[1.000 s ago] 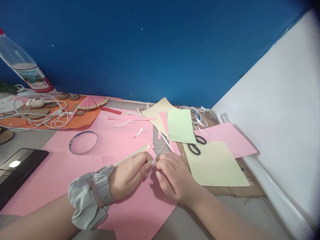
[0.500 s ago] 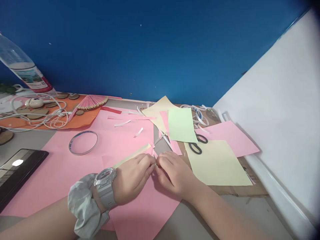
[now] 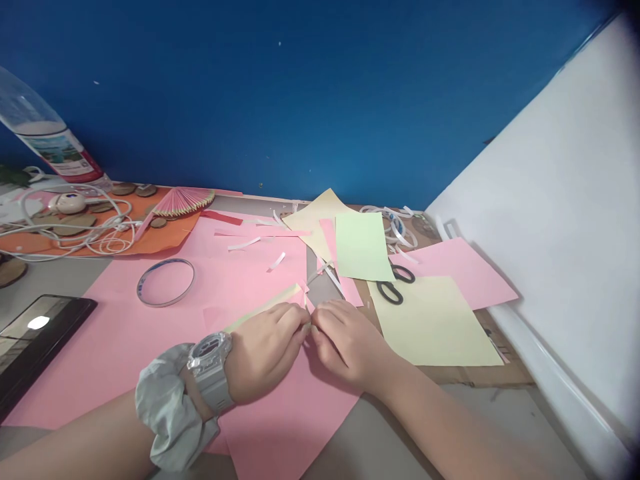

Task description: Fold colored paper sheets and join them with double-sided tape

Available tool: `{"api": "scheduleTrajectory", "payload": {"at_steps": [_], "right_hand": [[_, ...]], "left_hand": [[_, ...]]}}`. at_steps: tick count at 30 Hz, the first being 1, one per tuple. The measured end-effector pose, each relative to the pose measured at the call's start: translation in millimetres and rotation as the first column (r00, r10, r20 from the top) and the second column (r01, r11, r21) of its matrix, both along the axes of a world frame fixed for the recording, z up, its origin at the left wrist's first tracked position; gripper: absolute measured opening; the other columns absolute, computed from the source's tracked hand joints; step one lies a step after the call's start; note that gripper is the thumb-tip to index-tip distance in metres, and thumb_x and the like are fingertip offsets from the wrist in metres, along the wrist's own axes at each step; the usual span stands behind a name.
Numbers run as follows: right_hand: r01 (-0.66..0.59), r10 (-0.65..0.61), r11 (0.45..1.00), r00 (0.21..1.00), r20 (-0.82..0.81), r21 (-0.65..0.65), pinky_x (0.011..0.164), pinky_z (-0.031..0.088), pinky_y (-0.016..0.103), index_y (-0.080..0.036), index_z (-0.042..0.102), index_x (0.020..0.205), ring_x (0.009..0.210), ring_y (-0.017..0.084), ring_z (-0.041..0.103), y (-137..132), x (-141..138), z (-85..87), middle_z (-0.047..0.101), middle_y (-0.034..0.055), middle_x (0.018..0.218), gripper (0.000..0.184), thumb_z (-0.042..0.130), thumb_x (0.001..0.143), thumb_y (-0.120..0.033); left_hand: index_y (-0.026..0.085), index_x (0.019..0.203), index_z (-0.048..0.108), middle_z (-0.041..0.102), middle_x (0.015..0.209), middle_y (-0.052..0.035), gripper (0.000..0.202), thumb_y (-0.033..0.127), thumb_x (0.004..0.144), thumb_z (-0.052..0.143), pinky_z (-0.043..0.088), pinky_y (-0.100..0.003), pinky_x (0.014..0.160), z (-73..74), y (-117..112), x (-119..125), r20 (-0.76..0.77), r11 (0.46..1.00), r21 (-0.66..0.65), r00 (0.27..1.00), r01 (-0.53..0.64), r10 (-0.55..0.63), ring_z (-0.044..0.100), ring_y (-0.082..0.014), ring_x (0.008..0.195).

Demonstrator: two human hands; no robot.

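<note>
Left-hand fingers [image 3: 293, 319] were found curled tight, thumb and forefinger pinched on the near end of a folded yellow-green paper strip [image 3: 267, 305]. The strip ran from that pinch up and away across the back of the left hand [image 3: 265, 350], its far tip standing just clear of the pink sheet [image 3: 125, 333] beneath. Right-hand fingers [image 3: 325, 319] were likewise drawn together in a pinch, their tips touching those of the left at the same spot. Whether they gripped the strip itself or a smaller scrap could not be made out. The right hand [image 3: 345, 343] rested knuckles-up over the sheet's right edge.

A clear-cased watch [image 3: 213, 363] and a grey scrunchie [image 3: 167, 413] sat on the left wrist.

Near the fingertips, on the far side, thin white slivers [image 3: 325, 272] lay on the grey table [image 3: 60, 280]. Further right, black-handled scissors [image 3: 393, 288] lay partly under a green sheet [image 3: 361, 247] and touching a pale yellow sheet [image 3: 435, 323]. A tape ring [image 3: 166, 283] lay flat on the pink sheet, well apart from the left hand.

At the table's left edge lay a dark tablet [image 3: 35, 333]. Beyond it were noted a white cable [image 3: 75, 230], a pleated pink fan [image 3: 183, 201] and a tilted bottle [image 3: 50, 143] against the blue wall [image 3: 300, 100]
</note>
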State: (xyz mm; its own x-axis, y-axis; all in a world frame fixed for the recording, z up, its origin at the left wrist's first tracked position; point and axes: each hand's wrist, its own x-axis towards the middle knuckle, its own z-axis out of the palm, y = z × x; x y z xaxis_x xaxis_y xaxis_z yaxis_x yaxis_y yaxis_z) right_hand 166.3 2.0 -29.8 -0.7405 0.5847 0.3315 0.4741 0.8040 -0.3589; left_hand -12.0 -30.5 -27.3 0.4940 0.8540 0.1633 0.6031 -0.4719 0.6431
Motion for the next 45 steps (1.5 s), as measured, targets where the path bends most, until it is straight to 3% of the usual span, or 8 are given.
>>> {"api": "scheduleTrajectory", "payload": {"at_steps": [18,26,29,33,37,40,42,45], "right_hand": [[0.009,-0.011,0.996,1.0,-0.026,-0.089,0.062,0.032,0.029,-0.018,0.041,0.072,0.063,0.014,0.041,2.8,0.8,-1.2,0.049,0.0012,0.068,0.018,0.033,0.087,-0.012],[0.104,-0.149,0.943,0.981,-0.121,-0.316,0.059,0.027,0.028,-0.02,0.037,0.071,0.062,0.014,0.037,3.3,3.4,1.0,0.041,-0.0019,0.065,0.019,0.035,0.089,-0.015],[0.137,-0.288,0.854,0.928,-0.236,-0.502,0.057,0.024,0.028,-0.02,0.038,0.067,0.06,0.013,0.034,5.3,4.3,2.8,0.039,-0.003,0.063,0.023,0.039,0.09,-0.02],[0.158,-0.437,0.778,0.831,-0.344,-0.608,0.056,0.024,0.028,-0.02,0.041,0.065,0.058,0.013,0.033,11.5,6.8,2.8,0.037,-0.0038,0.062,0.027,0.039,0.092,-0.024],[0.093,-0.575,0.67,0.692,-0.436,-0.736,0.049,0.024,0.025,-0.02,0.042,0.065,0.05,0.011,0.031,19.7,9.1,-1.7,0.037,-0.005,0.058,0.028,0.037,0.092,-0.027],[-0.015,-0.688,0.584,0.522,-0.505,-0.812,0.044,0.026,0.023,-0.021,0.039,0.066,0.045,0.009,0.03,29.2,11.6,-4.8,0.035,-0.0062,0.056,0.025,0.033,0.09,-0.026],[-0.095,-0.751,0.551,0.376,-0.542,-0.829,0.045,0.031,0.021,-0.021,0.035,0.067,0.045,0.008,0.031,37.0,15.1,-5.6,0.031,-0.0073,0.057,0.021,0.033,0.087,-0.024],[-0.195,-0.811,0.529,0.17,-0.559,-0.826,0.05,0.037,0.019,-0.021,0.033,0.067,0.044,0.006,0.029,47.1,21.8,-5.4,0.028,-0.0087,0.057,0.015,0.035,0.082,-0.019]], "left_hand": [[0.018,0.084,0.047,0.054,0.08,-0.0021,0.016,0.019,0.091,0.032,0.04,-0.032,0.07,-1.9,2.5,-0.9,0.05,0.994,-0.101,0.998,-0.042,0.048,0.049,-0.0157,0.074],[0.016,0.079,0.049,0.057,0.073,-0.0034,0.017,0.02,0.089,0.036,0.043,-0.032,0.065,6.8,4.8,-3.7,0.267,0.974,-0.225,0.963,0.033,0.029,0.052,-0.0158,0.068],[0.015,0.079,0.052,0.061,0.074,-0.0048,0.019,0.022,0.091,0.039,0.047,-0.032,0.067,10.5,6.1,-6.6,0.51,0.919,-0.35,0.86,0.182,0.024,0.06,-0.0164,0.07],[0.016,0.08,0.053,0.063,0.08,-0.0055,0.016,0.022,0.09,0.042,0.05,-0.035,0.065,7.8,12.1,-13.2,0.743,0.856,-0.451,0.637,0.252,0.204,0.063,-0.0186,0.069],[0.017,0.07,0.05,0.061,0.073,-0.0032,0.017,0.02,0.085,0.043,0.05,-0.035,0.057,4.8,22.7,-22.6,0.821,0.746,-0.541,0.435,0.389,0.37,0.06,-0.0185,0.062],[0.017,0.067,0.052,0.057,0.069,-0.0029,0.017,0.02,0.08,0.042,0.051,-0.036,0.055,7.1,27.9,-27.1,0.837,0.675,-0.547,0.317,0.494,0.446,0.056,-0.0171,0.058],[0.016,0.065,0.052,0.054,0.065,-0.0024,0.016,0.017,0.077,0.042,0.05,-0.032,0.056,9.5,29.9,-28.0,0.822,0.681,-0.561,0.222,0.47,0.524,0.054,-0.0147,0.058],[0.015,0.063,0.052,0.048,0.061,-0.0012,0.011,0.014,0.07,0.043,0.048,-0.026,0.056,11.0,33.7,-29.4,0.751,0.713,-0.641,0.039,0.286,0.659,0.051,-0.0119,0.058]]}}
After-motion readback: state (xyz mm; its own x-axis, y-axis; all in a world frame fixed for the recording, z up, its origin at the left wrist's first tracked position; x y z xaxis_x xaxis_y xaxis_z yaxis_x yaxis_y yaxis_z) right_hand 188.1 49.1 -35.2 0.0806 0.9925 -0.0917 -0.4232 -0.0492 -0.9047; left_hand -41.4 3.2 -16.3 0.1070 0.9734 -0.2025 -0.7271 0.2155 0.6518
